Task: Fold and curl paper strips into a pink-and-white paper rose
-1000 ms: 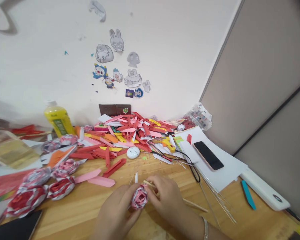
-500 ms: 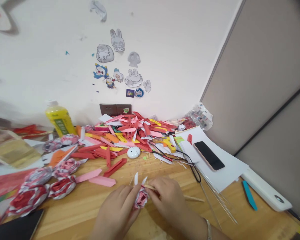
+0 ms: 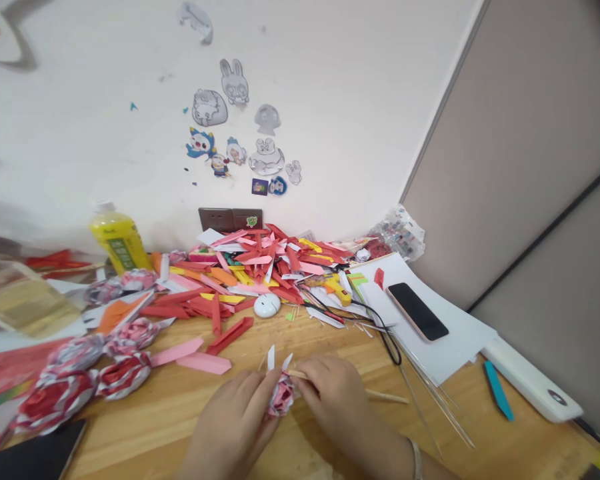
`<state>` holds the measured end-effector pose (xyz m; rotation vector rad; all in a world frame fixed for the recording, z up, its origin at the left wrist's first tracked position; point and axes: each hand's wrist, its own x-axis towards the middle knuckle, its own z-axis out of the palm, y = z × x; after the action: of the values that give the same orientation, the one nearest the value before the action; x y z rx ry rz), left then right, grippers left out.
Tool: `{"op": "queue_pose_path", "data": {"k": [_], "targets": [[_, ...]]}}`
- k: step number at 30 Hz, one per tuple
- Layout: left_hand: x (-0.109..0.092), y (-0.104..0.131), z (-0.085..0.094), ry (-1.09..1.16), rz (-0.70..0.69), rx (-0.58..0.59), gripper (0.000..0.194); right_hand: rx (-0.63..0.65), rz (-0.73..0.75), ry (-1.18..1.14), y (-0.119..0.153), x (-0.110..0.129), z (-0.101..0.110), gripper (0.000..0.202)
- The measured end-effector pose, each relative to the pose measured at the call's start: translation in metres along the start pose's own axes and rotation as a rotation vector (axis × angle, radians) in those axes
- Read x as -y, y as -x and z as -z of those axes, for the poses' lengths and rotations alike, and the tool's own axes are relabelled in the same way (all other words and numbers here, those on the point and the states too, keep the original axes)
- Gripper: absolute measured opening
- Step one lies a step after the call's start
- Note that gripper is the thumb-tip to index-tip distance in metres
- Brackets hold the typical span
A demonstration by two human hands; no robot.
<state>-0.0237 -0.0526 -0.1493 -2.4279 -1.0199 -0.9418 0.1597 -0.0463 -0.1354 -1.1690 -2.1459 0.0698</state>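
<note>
Between my hands is a small pink and white folded paper flower (image 3: 281, 397), with two white paper tips (image 3: 271, 357) sticking up behind it. My left hand (image 3: 244, 408) is closed around the flower's left side, its thumb and fingers pressed against the paper. In my right hand (image 3: 333, 395) a thin wooden stick (image 3: 297, 375) is pinched, its tip against the top of the flower. My right fingertips are close to the flower's right edge; whether they also touch it I cannot tell. Part of the flower is hidden behind my fingers.
Finished paper flowers (image 3: 125, 375) lie at left near a yellow bottle (image 3: 121, 240). A heap of folded paper strips (image 3: 265, 263) lines the wall. A yellow glue gun (image 3: 337, 288), white earbud case (image 3: 267, 305), phone (image 3: 418, 311), thin wires (image 3: 443, 410) and teal strip (image 3: 499, 391) are around.
Almost nothing differs. Both hands keep the same hold on the flower and stick, and the whole view has shifted very slightly.
</note>
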Motion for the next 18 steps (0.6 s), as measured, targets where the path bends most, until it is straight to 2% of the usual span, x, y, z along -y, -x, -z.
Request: {"op": "queue_pose_path", "data": {"k": [12, 18], "targets": [[-0.0011, -0.0001, -0.0002, -0.018, 0.008, 0.004, 0.023, 0.038, -0.009, 0.046, 0.0016, -0.0031, -0.0046, 0.027], [-0.0014, -0.0001, -0.0001, -0.033, 0.000, -0.002, 0.025, 0.010, 0.023, 0.076, 0.0020, -0.0047, -0.0071, 0.027]]}}
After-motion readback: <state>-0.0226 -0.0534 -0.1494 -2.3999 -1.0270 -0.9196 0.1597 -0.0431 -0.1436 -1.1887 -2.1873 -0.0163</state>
